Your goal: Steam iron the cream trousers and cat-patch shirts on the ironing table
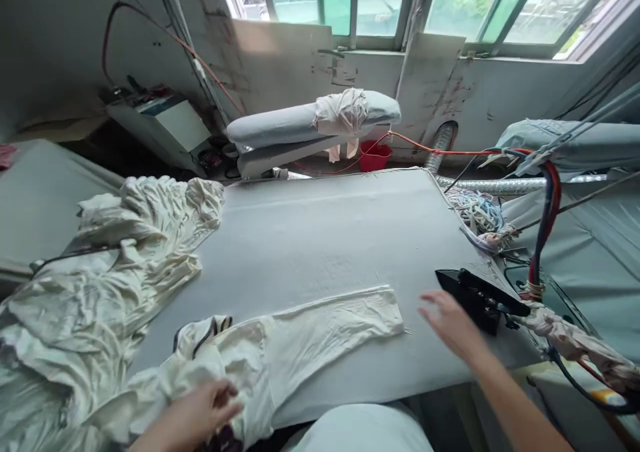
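A cream garment [300, 342] lies on the grey ironing table [325, 232], one sleeve spread flat toward the right. My left hand [200, 415] rests on the bunched body of this garment at the near edge, fingers curled into the cloth. My right hand [447, 322] hovers open, fingers spread, just left of a black steam iron [480, 295] that sits at the table's right edge. The hand is close to the iron but apart from it.
A heap of crumpled cream garments [115, 272] covers the table's left side. A padded sleeve board [310, 129] stands behind the table under the windows. Hoses and cables [545, 219] hang at the right, with a red bucket [375, 155] on the floor.
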`<state>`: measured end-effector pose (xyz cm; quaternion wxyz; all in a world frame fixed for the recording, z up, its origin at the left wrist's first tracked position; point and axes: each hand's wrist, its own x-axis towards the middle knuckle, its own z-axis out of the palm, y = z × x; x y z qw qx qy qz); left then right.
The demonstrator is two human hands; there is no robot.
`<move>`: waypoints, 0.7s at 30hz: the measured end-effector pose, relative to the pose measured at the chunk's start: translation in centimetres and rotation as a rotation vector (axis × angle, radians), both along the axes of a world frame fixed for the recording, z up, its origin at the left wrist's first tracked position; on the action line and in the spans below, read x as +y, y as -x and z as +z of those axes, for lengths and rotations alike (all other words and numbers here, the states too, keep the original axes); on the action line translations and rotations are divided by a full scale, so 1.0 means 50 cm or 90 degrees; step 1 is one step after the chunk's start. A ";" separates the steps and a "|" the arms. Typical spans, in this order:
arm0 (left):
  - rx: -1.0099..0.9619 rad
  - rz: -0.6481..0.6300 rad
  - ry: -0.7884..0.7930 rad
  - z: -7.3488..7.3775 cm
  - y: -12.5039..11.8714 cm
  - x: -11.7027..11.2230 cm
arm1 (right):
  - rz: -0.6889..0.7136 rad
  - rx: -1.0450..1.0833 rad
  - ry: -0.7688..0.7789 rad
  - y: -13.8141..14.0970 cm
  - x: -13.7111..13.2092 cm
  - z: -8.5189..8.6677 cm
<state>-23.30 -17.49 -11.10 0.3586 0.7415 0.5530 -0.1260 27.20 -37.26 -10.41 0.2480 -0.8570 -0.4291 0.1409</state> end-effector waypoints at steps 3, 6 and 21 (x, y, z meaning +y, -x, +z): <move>0.065 0.067 -0.166 0.000 -0.113 0.018 | -0.077 -0.174 -0.019 -0.161 -0.079 0.012; 0.169 0.148 -0.238 -0.002 -0.156 0.048 | -0.093 -0.096 0.179 -0.238 -0.080 0.026; -0.432 0.328 0.058 -0.022 -0.068 0.047 | 0.205 0.098 0.279 0.347 0.251 0.072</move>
